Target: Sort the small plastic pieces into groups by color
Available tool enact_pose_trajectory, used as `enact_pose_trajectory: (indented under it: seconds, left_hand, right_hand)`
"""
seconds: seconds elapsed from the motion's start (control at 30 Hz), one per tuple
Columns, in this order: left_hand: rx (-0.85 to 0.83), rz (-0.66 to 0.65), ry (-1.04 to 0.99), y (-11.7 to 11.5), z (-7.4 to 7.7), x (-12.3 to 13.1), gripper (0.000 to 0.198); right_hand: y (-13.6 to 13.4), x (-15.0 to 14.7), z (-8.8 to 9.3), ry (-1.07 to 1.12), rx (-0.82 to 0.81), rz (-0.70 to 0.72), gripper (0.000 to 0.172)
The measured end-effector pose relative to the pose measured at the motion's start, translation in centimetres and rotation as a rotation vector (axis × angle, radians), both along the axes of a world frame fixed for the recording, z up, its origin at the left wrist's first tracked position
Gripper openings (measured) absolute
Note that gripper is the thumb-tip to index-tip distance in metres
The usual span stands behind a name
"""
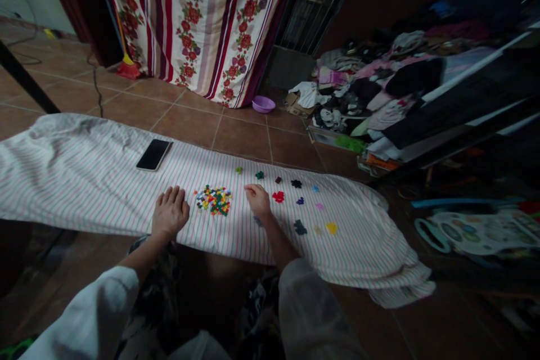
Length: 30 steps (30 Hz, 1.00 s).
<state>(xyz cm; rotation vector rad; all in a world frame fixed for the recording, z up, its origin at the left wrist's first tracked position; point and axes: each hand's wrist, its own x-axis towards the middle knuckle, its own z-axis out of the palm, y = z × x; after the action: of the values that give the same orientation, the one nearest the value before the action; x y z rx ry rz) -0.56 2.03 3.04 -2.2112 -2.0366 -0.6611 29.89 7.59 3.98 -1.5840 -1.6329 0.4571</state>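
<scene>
A mixed pile of small coloured pieces [214,200], perhaps beads or tiny bricks, lies on a striped cloth [105,180]. Left of it, my left hand [171,212] rests flat on the cloth with its fingers stretched out. My right hand [257,199] is just right of the pile, fingers closed in a pinch; whatever they hold is too small to see. Single-colour heaps lie farther right: dark green [259,175], red [278,197], black [296,184], dark blue [300,201], grey [300,227], pink [319,206] and yellow [331,228]. My right wrist partly hides a greyish heap.
A phone [154,155] lies on the cloth beyond my left hand. Past the cloth's far edge are a tiled floor, a purple basin [264,104], a broom [129,67] and a floral curtain [194,22]. Heaped clothes [379,79] fill the right background.
</scene>
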Motion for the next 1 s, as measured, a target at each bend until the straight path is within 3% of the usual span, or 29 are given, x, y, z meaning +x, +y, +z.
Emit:
enact_pose_trajectory:
  seconds: [0.23,0.47,1.0]
  left_hand:
    - [-0.011,0.006,0.003,0.0,0.1,0.1,0.048]
    - [0.024,-0.001,0.037,0.1,-0.2,0.0,0.047]
    - [0.023,0.002,-0.005,0.1,-0.2,0.1,0.048]
  right_hand:
    - [-2.5,-3.1,-0.8,-0.115,-0.025,0.177,0.023]
    - [-3.3,-4.8,-0.7,-0.273,-0.092,0.322,0.023]
    - [-3.0,-5.8,-0.7,-0.471,-0.046,0.347,0.017]
